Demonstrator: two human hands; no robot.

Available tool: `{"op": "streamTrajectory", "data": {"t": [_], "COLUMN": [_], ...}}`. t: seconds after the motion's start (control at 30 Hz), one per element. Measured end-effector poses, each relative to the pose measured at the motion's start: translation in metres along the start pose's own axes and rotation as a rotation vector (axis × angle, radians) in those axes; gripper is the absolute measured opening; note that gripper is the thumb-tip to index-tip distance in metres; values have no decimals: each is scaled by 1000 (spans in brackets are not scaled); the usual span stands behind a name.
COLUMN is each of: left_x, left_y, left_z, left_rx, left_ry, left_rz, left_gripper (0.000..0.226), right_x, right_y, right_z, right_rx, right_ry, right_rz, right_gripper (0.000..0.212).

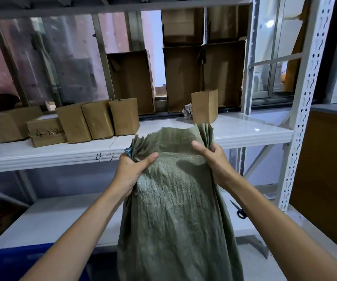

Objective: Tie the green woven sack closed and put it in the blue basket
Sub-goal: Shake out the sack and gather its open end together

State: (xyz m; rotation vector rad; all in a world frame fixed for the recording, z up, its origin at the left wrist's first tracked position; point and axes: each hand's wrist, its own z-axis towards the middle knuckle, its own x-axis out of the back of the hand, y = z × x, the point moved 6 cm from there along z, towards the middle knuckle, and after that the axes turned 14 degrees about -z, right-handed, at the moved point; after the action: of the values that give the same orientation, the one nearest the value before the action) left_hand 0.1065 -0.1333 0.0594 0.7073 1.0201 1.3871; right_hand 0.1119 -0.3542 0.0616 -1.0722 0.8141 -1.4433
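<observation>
The green woven sack (175,209) hangs upright in front of me, its mouth level with the middle shelf. My left hand (132,169) grips the bunched left corner of the mouth. The right corner, gathered in pleats, is clutched by my right hand (214,159). Between the two hands the top edge of the sack stretches flat. A bit of blue-grey material shows at the left corner. The blue basket (11,264) sits at the bottom left, partly hidden behind my left forearm.
A white metal shelf (42,153) marked "4-3" carries several cardboard boxes (72,122), with taller boxes (131,82) behind. Black scissors (239,210) lie on the lower shelf at right. A perforated upright (303,98) stands right, beside a brown panel.
</observation>
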Motion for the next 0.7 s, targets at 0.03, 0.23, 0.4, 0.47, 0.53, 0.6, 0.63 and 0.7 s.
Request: {"op": "streamTrajectory", "data": {"t": [0.03, 0.23, 0.4, 0.47, 0.53, 0.6, 0.63, 0.7], "left_x": [-3, -11, -17, -23, -30, -37, -40, -47], "left_y": [1, -5, -7, -2, 0, 1, 0, -1], "left_z": [-1, 2, -1, -5, -8, -12, -13, -15], "left_rx": [-8, -30, -49, -81, -96, -61, -55, -58], "left_ry": [-17, -9, 12, 8, -1, 3, 10, -6], "left_rz": [-25, -71, -91, -55, -40, -60, -66, -107], "left_gripper": [20, 19, 16, 13, 13, 4, 8, 8], "right_x": [-1, -10, -13, -18, -24, -30, -32, -37], "right_y": [2, 0, -2, -2, -2, -4, -4, -5], "right_z": [1, 2, 4, 6, 5, 4, 3, 3], "right_rx": [10, 31, 84, 97, 108, 131, 141, 126], "right_ry": [5, 91, 131, 152, 167, 165, 170, 178], "right_rz": [15, -27, -23, -13, -24, -32, -31, -4], "right_gripper": [20, 29, 22, 17, 19, 22, 23, 23]}}
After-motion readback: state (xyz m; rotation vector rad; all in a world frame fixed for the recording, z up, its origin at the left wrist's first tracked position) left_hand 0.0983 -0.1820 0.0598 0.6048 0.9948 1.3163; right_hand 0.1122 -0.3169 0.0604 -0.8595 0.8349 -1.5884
